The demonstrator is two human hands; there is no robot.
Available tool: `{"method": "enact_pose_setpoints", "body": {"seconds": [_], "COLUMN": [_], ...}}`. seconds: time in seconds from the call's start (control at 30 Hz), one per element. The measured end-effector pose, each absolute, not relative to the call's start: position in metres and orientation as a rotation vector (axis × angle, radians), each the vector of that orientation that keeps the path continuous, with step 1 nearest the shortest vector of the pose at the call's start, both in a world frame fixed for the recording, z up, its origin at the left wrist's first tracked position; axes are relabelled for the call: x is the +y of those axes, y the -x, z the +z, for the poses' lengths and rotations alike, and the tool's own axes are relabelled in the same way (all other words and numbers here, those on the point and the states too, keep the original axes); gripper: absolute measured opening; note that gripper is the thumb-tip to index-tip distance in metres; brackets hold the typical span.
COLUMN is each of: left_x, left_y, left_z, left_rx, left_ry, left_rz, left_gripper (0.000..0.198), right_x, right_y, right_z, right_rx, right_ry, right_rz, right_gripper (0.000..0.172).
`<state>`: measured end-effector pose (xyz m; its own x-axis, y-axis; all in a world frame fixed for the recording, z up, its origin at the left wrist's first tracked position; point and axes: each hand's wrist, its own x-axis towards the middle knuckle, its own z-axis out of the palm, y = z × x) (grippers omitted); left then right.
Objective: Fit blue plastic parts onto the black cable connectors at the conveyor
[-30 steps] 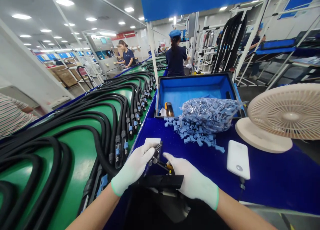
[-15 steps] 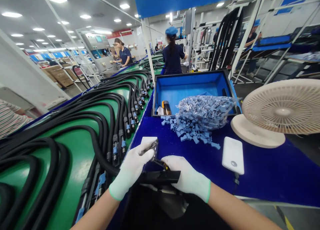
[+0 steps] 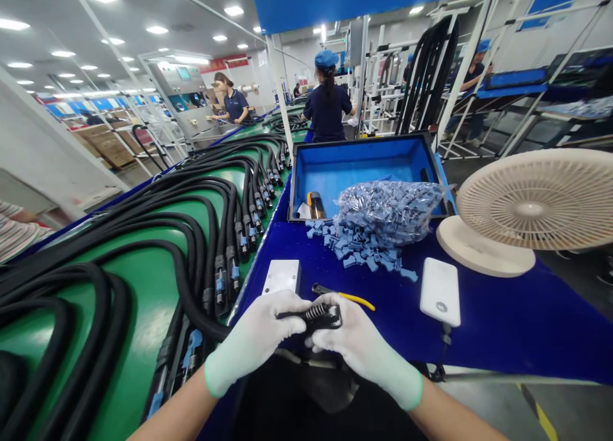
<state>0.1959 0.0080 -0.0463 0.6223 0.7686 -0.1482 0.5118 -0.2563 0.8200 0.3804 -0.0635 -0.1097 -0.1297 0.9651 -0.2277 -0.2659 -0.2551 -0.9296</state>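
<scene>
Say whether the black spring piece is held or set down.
Held: left hand and right hand both grip the black piece, its spring showing between them.

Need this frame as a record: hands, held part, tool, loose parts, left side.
held_part: black part with coiled metal spring
hands: white-gloved left hand and white-gloved right hand, both gripping it
tool: yellow-handled hand tool, on blue tabletop
loose_parts: small light-blue plastic pieces, heaped by clear plastic bag
left_side: black hoses on green surface
</scene>
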Motion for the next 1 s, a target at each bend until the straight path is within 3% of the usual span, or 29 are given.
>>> {"method": "enact_pose_setpoints", "body": {"seconds": [0.23, 0.37, 0.4, 0.5, 0.53, 0.6, 0.73, 0.87, 0.93, 1.0], "left_x": [0.001, 0.008, 0.012, 0.024, 0.026, 0.022, -0.008, -0.026, -0.022, -0.011], "left_y": [-0.192, -0.187, -0.188, -0.192, -0.194, -0.195, -0.187, -0.17, -0.162, -0.156], "left_z": [-0.067, -0.079, -0.081, -0.083, -0.083, -0.081, -0.082, -0.088, -0.087, -0.08], "left_rx": [0.927, 0.797, 0.807, 0.891, 0.932, 1.052, 1.259, 1.122, 1.025, 0.946], "left_ry": [-2.093, -2.079, -2.024, -1.852, -1.842, -1.928, -2.001, -1.2, -0.773, -0.621], "left_rz": [0.417, 0.378, 0.359, 0.293, 0.294, 0.386, 0.638, 0.878, 1.14, 1.29], "left_gripper": [0.014, 0.011, 0.026, 0.098, 0.107, 0.096, 0.013, 0.022, 0.023, 0.023], "right_x": [-0.055, -0.057, -0.059, -0.06, -0.059, -0.056, -0.056, -0.07, -0.066, -0.047], "right_y": [-0.378, -0.38, -0.38, -0.382, -0.383, -0.385, -0.379, -0.362, -0.367, -0.387], "right_z": [-0.104, -0.104, -0.104, -0.103, -0.102, -0.102, -0.107, -0.114, -0.114, -0.114], "right_rx": [-0.814, -0.941, -0.972, -1.011, -1.013, -1.011, -0.86, -0.848, -1.268, -1.799], "right_ry": [1.077, 1.039, 1.048, 1.078, 1.08, 1.08, 0.979, 0.917, 0.985, 1.147], "right_rz": [1.738, 1.771, 1.737, 1.64, 1.634, 1.606, 1.378, 1.423, 1.434, 1.132], "right_gripper": [0.057, 0.05, 0.047, 0.042, 0.043, 0.043, 0.04, 0.048, 0.05, 0.036]}}
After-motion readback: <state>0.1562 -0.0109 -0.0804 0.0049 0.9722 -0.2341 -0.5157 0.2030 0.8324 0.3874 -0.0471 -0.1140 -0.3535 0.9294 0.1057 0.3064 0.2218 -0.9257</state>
